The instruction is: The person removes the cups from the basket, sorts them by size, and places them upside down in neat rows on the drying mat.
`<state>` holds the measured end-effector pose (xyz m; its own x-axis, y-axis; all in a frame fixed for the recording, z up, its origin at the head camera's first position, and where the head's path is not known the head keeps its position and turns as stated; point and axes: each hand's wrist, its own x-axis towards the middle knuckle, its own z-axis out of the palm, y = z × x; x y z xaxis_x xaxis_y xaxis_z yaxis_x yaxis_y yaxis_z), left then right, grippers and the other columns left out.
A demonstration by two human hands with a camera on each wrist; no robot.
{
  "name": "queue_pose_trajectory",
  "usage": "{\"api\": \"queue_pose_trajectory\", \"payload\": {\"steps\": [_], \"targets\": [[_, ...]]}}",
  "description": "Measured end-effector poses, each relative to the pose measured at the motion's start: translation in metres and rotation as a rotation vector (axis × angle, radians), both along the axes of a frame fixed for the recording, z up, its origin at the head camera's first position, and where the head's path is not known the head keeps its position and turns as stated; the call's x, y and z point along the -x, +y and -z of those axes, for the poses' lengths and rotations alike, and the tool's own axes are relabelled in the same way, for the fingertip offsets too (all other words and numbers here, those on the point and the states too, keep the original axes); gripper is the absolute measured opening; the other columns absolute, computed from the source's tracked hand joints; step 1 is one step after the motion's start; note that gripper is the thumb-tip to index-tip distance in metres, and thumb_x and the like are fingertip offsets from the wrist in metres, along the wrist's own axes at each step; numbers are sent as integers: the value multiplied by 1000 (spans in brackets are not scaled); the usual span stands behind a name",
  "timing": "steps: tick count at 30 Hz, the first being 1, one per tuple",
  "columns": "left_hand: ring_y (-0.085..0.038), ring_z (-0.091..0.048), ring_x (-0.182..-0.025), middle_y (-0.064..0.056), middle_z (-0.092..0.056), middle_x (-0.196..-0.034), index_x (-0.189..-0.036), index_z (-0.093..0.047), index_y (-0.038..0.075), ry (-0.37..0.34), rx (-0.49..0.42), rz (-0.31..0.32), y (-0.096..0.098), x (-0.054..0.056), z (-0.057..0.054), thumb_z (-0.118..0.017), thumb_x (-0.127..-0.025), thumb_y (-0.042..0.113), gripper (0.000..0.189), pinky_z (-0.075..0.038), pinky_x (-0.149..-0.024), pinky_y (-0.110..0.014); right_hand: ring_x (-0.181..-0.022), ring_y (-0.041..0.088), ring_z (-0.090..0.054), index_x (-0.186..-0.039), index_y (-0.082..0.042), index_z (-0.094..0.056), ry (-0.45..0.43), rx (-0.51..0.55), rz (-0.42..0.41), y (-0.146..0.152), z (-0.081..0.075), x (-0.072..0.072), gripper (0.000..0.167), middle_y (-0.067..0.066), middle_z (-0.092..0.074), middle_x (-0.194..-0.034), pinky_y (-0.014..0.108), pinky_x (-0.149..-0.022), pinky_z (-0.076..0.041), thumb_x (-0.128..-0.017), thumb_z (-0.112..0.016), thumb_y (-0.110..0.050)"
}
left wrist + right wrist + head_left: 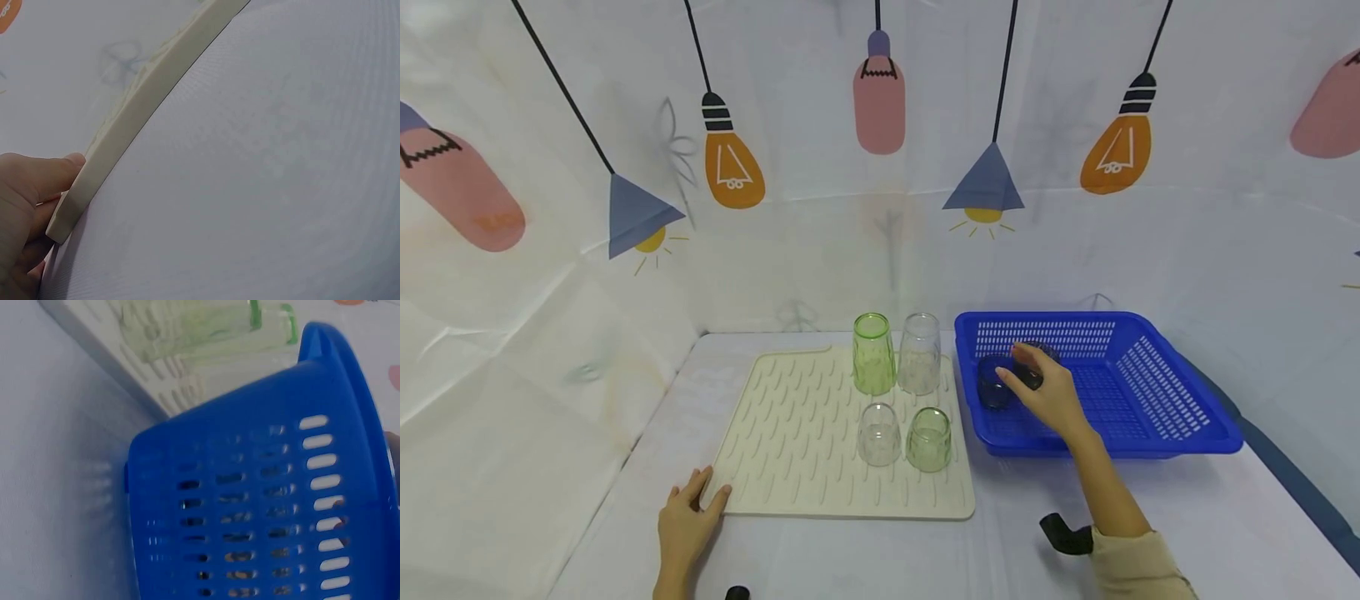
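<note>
My left hand [687, 521] holds the near left corner of a cream drying mat [790, 433], thumb on top and fingers at the edge and below, as the left wrist view shows. Inside the blue basket [1150, 448], my right hand [1047, 392] has thumb and fingers curled about a dark glass [1028, 377]. Another dark glass [992, 392] stands just left of it. In the right wrist view the basket wall [250, 450] hides most of that hand. On the mat's right side stand a tall green glass [873, 358], a tall clear glass [920, 358], a short clear glass [879, 437] and a short green glass [929, 442].
The basket stands right beside the mat on a white-covered table [850, 558]. A pale curtain [820, 250] printed with lamps and bulbs hangs behind the table. A black piece [1066, 535] sticks out by the right wrist.
</note>
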<state>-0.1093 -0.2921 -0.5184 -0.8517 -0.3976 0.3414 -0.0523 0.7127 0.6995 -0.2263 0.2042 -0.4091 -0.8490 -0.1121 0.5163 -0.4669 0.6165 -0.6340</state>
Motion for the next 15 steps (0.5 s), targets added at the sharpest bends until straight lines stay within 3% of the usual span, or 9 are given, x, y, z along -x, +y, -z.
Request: {"api": "queue_pose_trajectory", "payload": {"steps": [15], "targets": [[-48,-51,-113,-33,-53,-118,-116,-57,-15,-19,7,-2,0,0,0,-73,-75,8,49,-28,-106,-58,-115,47,-50,-129,12,-46,-63,-52,103,28,9,17,57,33,-53,-124,61,-95,-41,-86,-69,-17]]}}
